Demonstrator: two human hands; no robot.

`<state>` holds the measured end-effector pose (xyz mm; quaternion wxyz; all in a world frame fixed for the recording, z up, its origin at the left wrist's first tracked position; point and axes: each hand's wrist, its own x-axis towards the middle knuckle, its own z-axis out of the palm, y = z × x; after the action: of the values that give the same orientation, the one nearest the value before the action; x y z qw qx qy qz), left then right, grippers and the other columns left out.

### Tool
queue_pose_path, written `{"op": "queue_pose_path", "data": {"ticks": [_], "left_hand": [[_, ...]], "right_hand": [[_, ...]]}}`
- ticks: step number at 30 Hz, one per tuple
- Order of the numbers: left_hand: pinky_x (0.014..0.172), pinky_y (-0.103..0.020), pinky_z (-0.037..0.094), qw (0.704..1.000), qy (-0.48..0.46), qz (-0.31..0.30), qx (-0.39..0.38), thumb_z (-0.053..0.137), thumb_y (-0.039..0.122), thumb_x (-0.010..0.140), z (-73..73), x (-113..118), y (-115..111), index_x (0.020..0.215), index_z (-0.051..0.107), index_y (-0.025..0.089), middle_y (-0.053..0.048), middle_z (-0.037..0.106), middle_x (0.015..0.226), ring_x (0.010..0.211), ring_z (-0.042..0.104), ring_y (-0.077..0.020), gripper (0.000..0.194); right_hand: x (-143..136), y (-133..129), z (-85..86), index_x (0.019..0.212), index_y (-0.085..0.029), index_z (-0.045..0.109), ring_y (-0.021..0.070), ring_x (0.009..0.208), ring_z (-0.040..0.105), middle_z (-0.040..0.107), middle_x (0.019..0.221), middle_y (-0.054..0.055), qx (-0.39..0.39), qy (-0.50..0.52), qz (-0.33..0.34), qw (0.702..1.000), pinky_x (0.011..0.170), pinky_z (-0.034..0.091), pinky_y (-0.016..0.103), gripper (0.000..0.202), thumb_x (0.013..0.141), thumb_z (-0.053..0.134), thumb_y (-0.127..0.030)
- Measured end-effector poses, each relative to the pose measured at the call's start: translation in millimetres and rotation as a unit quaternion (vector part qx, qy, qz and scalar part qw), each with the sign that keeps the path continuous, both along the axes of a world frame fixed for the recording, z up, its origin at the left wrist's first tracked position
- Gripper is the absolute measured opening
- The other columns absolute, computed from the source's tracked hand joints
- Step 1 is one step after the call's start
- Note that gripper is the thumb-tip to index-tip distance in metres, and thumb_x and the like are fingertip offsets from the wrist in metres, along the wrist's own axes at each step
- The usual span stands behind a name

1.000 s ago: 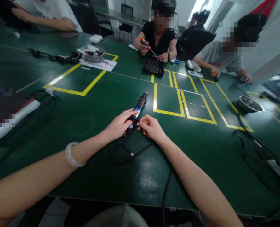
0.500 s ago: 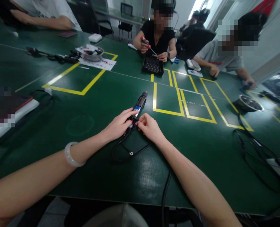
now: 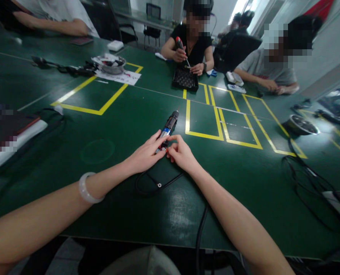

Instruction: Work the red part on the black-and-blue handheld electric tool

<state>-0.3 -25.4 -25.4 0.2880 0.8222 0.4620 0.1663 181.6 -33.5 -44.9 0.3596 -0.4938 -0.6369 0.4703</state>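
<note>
A slim black cylindrical power tool (image 3: 171,122) with a bare blue-and-silver middle lies on the green table, its thin tip pointing away from me. My left hand (image 3: 147,152) rests over its near half, thumb and fingers closed around the body. At its near end my right hand (image 3: 181,152) is pinched, the index finger reaching across to the tool. A small orange-red bit shows by those fingertips, but what they hold is too small to make out. A black cable (image 3: 142,191) with a small ring on it loops below my hands.
Yellow tape (image 3: 204,135) marks rectangles on the table. Opposite, a person holds a red-and-black screwdriver (image 3: 179,44) over a black tray (image 3: 184,86). A metal bowl (image 3: 116,68) stands back left, another bowl (image 3: 303,126) at right near loose cables (image 3: 294,172). A white-edged device (image 3: 23,141) sits left.
My left hand has flattened further over the tool's near end, covering the red wires seen before. My right index finger has stretched left onto the tool. The person opposite has raised the screwdriver more upright.
</note>
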Motion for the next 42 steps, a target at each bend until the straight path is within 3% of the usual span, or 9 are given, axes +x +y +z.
{"op": "queue_pose_path", "data": {"ticks": [4,10,13,18,24,27,30,36,42], "left_hand": [[0.122,-0.045,0.022,1.0,0.005,0.004,0.012,0.048,0.048,0.093,-2.7,-1.2,1.4,0.158,0.032,0.015,-0.016,0.016,0.166,0.153,0.019,-0.0309,0.075],[0.118,-0.05,0.03,0.998,0.018,0.021,0.05,0.05,0.057,0.092,-2.1,-2.3,5.6,0.154,0.039,0.02,-0.017,0.018,0.166,0.151,0.024,-0.0338,0.073],[0.116,-0.05,0.034,0.997,0.021,0.024,0.066,0.052,0.058,0.092,-3.1,-2.7,5.9,0.153,0.039,0.021,-0.016,0.019,0.165,0.148,0.031,-0.0344,0.072],[0.112,-0.05,0.04,0.996,0.045,0.009,0.072,0.049,0.053,0.095,0.5,-1.4,3.2,0.14,0.055,0.027,-0.011,0.023,0.165,0.146,0.034,-0.0331,0.052],[0.105,-0.058,0.043,0.989,0.139,0.003,0.057,0.047,0.05,0.097,11.2,1.8,0.9,0.138,0.059,0.035,-0.006,0.018,0.167,0.144,0.036,-0.0391,0.045],[0.103,-0.058,0.044,0.987,0.151,-0.004,0.058,0.048,0.047,0.097,13.0,3.6,0.6,0.139,0.058,0.037,-0.004,0.015,0.167,0.136,0.044,-0.0405,0.044],[0.102,-0.056,0.045,0.983,0.163,-0.003,0.08,0.047,0.044,0.097,14.3,3.8,0.4,0.134,0.061,0.032,-0.007,0.021,0.165,0.128,0.051,-0.0381,0.041],[0.096,-0.054,0.048,0.97,0.208,-0.005,0.13,0.044,0.044,0.097,18.4,-9.1,0.7,0.131,0.063,0.031,-0.01,0.031,0.158,0.119,0.053,-0.0371,0.041],[0.095,-0.052,0.049,0.966,0.221,0.028,0.128,0.042,0.049,0.097,13.8,-41.9,5.1,0.131,0.062,0.033,-0.009,0.033,0.156,0.118,0.054,-0.0357,0.043]], "right_hand": [[1.4,-0.2,-1.2,0.119,-0.023,0.041,0.0084,0.046,0.049,0.057,0.065,-0.01,0.002,0.02,0.008,1.0,0.048,0.041,0.02,0.042,0.077,0.042,-0.015],[2.0,-2.9,2.6,0.133,-0.02,0.039,0.0098,0.052,0.053,0.059,0.069,-0.007,0.04,-0.021,0.021,0.999,0.056,0.045,0.023,0.058,0.076,0.042,-0.01],[2.2,-4.6,3.5,0.146,-0.021,0.03,0.0117,0.057,0.055,0.059,0.071,-0.006,0.052,-0.029,0.022,0.998,0.06,0.047,0.025,0.072,0.076,0.044,-0.01],[2.6,-4.7,3.5,0.154,-0.022,0.022,0.0125,0.059,0.056,0.06,0.075,-0.005,0.047,-0.032,0.031,0.998,0.061,0.049,0.026,0.083,0.076,0.047,-0.01],[13.7,2.1,3.0,0.146,-0.02,0.036,0.011,0.055,0.054,0.06,0.069,-0.006,0.057,-0.039,0.02,0.997,0.058,0.045,0.023,0.07,0.077,0.045,-0.013],[26.7,8.7,2.7,0.13,-0.019,0.051,0.0112,0.054,0.052,0.058,0.063,-0.007,0.064,-0.054,-0.011,0.996,0.057,0.043,0.023,0.052,0.079,0.044,-0.016],[39.5,15.4,1.8,0.113,-0.017,0.06,0.0116,0.053,0.051,0.056,0.058,-0.006,0.071,-0.068,-0.023,0.995,0.058,0.042,0.024,0.036,0.08,0.045,-0.018],[51.1,23.7,-1.5,0.102,-0.016,0.063,0.0109,0.049,0.045,0.051,0.053,-0.006,0.051,-0.037,-0.036,0.997,0.053,0.036,0.023,0.027,0.084,0.046,-0.025],[49.6,23.3,0.7,0.099,-0.015,0.063,0.0106,0.049,0.043,0.05,0.053,-0.006,0.034,-0.023,-0.025,0.999,0.052,0.034,0.023,0.025,0.084,0.048,-0.026]]}}
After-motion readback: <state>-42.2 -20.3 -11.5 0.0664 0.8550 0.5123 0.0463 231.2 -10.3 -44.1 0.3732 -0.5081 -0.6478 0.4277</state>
